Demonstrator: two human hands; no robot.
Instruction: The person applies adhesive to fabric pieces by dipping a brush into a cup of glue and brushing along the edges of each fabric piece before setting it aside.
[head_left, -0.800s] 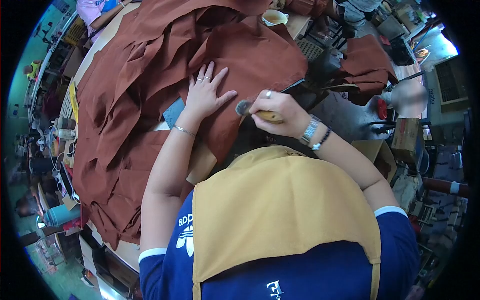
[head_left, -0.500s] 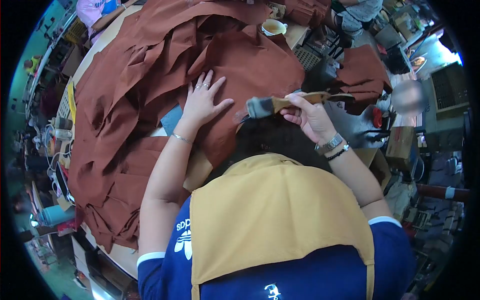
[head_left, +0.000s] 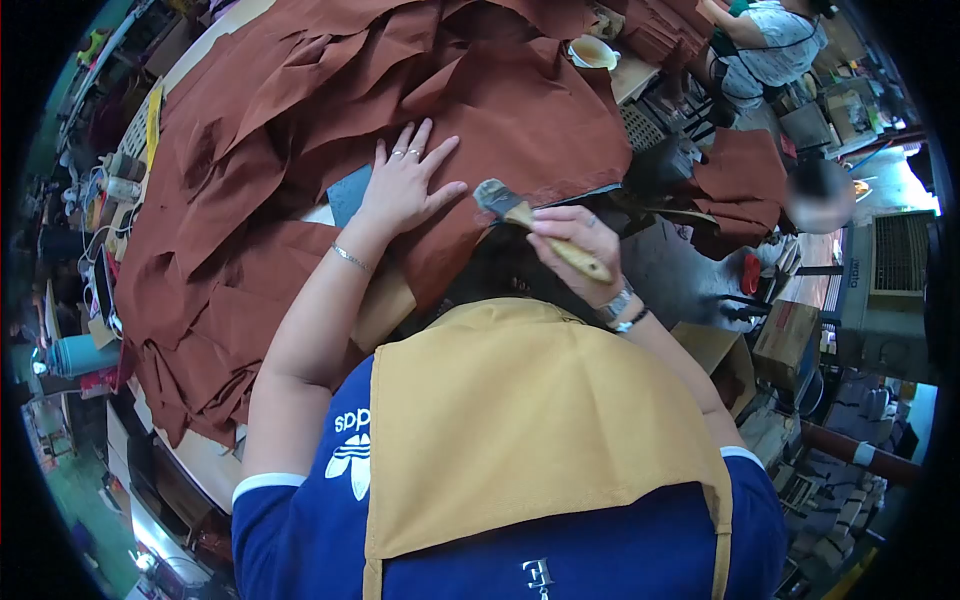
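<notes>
as i look over from beside the table, the wooden-handled brush (head_left: 520, 213) slants above the near edge of the rust-brown panel (head_left: 540, 120); whether its pale, clotted bristles touch the surface, i can't tell. it looks light and rigid along the handle, softer at the head, so the slim neck behind the ferrule seems the sensible place to hold it. the right hand (head_left: 590, 240) has its fingers closed around that handle, with the butt sticking out below. the panel seems thin and limp, likely to wrinkle if pushed, and best steadied flat from above, away from the roughened edge. the left hand (head_left: 410, 185) lies palm down on it, fingers spread, gripping nothing. beside that wrist shows a blue-grey piece (head_left: 349, 195); farther out, creased rust-brown sheets (head_left: 230, 190) heap up, and a pale bowl (head_left: 592, 52) stands beyond the panel.
</notes>
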